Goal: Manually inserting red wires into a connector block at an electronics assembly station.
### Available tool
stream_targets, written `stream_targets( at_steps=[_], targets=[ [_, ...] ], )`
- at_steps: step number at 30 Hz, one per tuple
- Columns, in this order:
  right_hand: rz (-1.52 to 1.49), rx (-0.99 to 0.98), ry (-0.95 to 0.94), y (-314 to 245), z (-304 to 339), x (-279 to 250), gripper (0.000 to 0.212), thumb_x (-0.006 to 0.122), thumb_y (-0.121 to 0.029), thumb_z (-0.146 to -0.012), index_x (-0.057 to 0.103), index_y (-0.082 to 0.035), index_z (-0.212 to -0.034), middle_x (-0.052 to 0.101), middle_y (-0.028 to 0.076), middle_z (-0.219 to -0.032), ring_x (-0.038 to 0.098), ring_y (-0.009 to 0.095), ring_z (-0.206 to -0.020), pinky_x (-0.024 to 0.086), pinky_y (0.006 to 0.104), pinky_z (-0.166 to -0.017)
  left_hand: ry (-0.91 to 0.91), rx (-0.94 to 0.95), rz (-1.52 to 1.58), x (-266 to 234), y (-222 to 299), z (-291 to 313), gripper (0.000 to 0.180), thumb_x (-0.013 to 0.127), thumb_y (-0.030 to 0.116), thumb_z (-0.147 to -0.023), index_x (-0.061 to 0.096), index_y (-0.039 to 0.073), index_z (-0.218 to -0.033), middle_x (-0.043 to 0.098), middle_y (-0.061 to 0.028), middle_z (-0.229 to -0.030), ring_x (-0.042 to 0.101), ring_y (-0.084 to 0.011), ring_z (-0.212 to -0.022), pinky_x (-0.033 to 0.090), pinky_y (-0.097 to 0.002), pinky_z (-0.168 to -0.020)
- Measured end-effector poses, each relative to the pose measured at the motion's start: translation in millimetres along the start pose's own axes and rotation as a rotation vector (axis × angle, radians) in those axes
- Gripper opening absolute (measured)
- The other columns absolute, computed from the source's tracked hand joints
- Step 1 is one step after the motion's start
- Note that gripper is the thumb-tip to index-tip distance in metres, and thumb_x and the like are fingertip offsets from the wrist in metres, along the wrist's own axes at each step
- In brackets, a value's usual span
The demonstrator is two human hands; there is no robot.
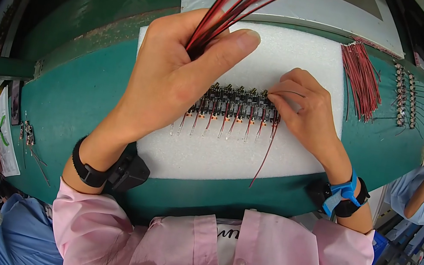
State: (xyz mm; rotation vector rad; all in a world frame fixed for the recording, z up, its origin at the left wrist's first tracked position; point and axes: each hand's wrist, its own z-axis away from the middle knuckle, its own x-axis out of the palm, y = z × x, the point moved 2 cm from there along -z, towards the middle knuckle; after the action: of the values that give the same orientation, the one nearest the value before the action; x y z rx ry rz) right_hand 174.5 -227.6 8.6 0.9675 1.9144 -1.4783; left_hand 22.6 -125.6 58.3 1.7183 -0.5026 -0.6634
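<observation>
My left hand (pixel 176 76) is closed around a bundle of thin red and black wires (pixel 226 11), which fan out upward past the thumb. Below it, a row of small black electronic modules (pixel 234 102) with brass-coloured tops and clear tips lies on a white foam sheet (pixel 293 50); the hand hides part of its left end. At the row's right end, my right hand (pixel 303 106) pinches a thin wire (pixel 292 93), its dark end curving out by the fingers. A red wire (pixel 265 161) trails down over the foam from there. The exact contact point is covered by my fingertips.
More red wires (pixel 360 81) lie in a pile right of the foam on the green table (pixel 82 71). Farther right are strips of small parts (pixel 405 97). Loose components (pixel 27 134) and a paper sheet (pixel 3 131) are at left. People in blue sit on both sides.
</observation>
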Motion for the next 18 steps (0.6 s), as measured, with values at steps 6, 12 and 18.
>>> stream_targets(
  at_steps=[6, 12, 18],
  targets=[
    [0.173, -0.128, -0.029, -12, 4, -10, 0.014, 0.057, 0.003, -0.063, 0.057, 0.001, -0.077, 0.054, 0.01, -0.077, 0.052, 0.022, -0.066, 0.042, 0.0278, -0.059, -0.183, -0.377, 0.582, -5, -24, -11, 0.025, 0.045, 0.024, -0.083, 0.052, 0.001, -0.076, 0.039, 0.0049, -0.053, 0.034, -0.0039, -0.044, 0.027, -0.0195, -0.04],
    [-0.115, 0.08, 0.03, -12, -6, -15, 0.008, 0.055, -0.001, -0.07, 0.056, 0.002, -0.078, 0.055, 0.008, -0.074, 0.05, 0.014, -0.062, 0.039, 0.0227, -0.056, -0.054, -0.433, 0.753, 24, -36, -11, 0.028, 0.038, 0.025, -0.086, 0.051, 0.0, -0.084, 0.052, -0.0037, -0.069, 0.05, -0.0106, -0.059, 0.041, -0.0235, -0.053],
    [-0.505, 0.343, -0.04, -26, -24, -11, 0.008, 0.053, -0.006, -0.075, 0.055, 0.002, -0.074, 0.054, 0.002, -0.066, 0.045, 0.005, -0.056, 0.036, 0.0186, -0.051, -0.087, -0.337, 0.837, 49, -34, -11, 0.03, 0.037, 0.025, -0.086, 0.052, 0.0, -0.088, 0.055, -0.0109, -0.088, 0.053, -0.015, -0.082, 0.043, -0.0273, -0.069]
  ],
)
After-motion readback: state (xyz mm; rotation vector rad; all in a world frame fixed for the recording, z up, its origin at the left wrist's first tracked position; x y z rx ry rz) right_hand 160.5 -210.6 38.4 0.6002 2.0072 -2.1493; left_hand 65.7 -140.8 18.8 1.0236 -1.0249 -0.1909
